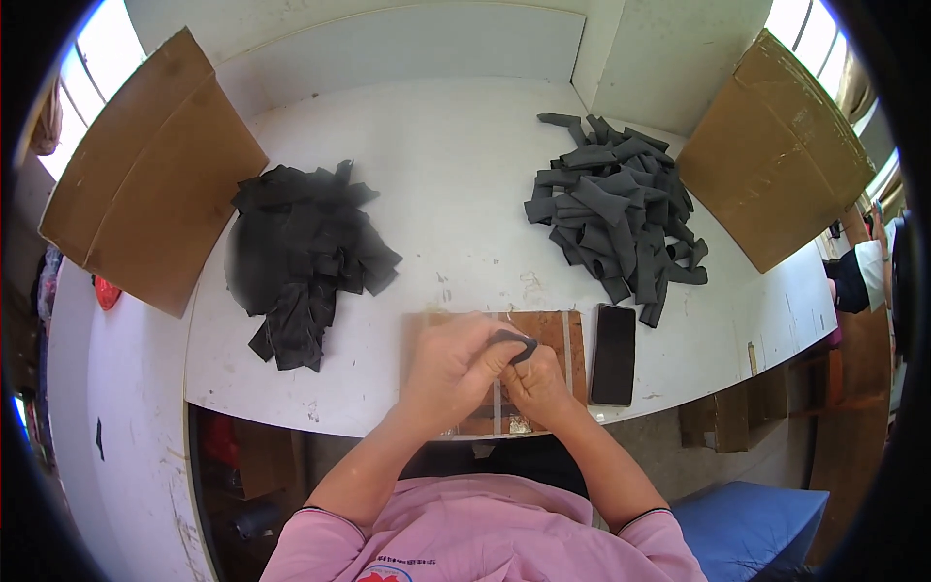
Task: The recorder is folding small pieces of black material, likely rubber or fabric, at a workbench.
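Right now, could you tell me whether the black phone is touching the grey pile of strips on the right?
Cannot tell. In the head view the lowest strip of the grey pile ends right at the phone's top corner, showing neither gap nor contact plainly.

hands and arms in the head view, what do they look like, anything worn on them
Both the left hand and the right hand are bare: no gloves, and no rings, watch or bracelet that can be made out. The forearms are uncovered up to the elbows. The person wears a pink short-sleeved top whose sleeve cuffs have thin dark edging, with a small printed mark at the lower front.
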`<state>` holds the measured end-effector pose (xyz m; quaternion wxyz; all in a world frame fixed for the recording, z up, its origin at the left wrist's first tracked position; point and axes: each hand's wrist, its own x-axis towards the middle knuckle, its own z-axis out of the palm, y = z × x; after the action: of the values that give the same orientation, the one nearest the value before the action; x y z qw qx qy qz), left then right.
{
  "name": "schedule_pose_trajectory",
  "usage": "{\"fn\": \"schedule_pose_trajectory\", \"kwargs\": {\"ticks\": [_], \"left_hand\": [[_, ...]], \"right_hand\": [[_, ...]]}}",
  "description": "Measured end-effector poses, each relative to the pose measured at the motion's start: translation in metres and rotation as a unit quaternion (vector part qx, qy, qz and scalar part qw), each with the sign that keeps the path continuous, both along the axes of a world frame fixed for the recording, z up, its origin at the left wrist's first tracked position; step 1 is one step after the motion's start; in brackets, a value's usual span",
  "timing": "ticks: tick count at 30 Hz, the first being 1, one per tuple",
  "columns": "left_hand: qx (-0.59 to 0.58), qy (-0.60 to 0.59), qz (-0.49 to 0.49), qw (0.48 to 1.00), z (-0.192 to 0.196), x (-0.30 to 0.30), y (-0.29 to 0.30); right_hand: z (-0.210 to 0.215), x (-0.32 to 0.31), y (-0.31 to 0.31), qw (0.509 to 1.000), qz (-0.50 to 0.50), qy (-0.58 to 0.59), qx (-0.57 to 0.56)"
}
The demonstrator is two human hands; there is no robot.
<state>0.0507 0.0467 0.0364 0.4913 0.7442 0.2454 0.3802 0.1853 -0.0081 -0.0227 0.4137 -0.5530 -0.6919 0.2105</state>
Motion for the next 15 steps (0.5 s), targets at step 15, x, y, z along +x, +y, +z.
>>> {"fn": "schedule_pose_trajectory", "kwargs": {"ticks": [15], "left_hand": [[-0.316, -0.354, 0.003, 0.880, -0.007, -0.008, 0.003]], "right_hand": [[0.039, -0.001, 0.010, 0.989, -0.002, -0.145, 0.015]]}}
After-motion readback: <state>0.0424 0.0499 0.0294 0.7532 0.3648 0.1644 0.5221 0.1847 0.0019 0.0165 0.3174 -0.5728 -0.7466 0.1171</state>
